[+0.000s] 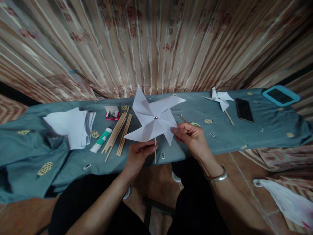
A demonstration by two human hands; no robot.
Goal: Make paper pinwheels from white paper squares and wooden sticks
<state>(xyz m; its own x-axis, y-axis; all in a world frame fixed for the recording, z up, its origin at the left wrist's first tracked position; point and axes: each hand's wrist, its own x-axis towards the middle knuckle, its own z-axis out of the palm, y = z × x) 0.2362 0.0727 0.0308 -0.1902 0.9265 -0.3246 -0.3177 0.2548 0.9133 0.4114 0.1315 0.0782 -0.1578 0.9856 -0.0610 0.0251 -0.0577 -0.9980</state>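
A white paper pinwheel [158, 112] with a silver thumbtack [156, 117] at its centre is held up in front of me. My left hand [140, 153] pinches its wooden stick [155, 156] between thumb and fingers, just below the blades. On the other side, my right hand [189, 135] has its thumb and fingertips closed on the edge of the lower right blade. Partly hidden behind the right hand are scissors [182, 118], with only the tips of the blades and a bit of handle showing.
To the left lie paper sheets [70, 125], a glue stick [101, 140], wooden sticks [116, 132] and a red box of thumbtacks [112, 114]. At right are a second pinwheel [220, 98], a phone [244, 110] and a blue-framed device [281, 95]. A curtain [151, 49] hangs behind the cloth-covered table [195, 130].
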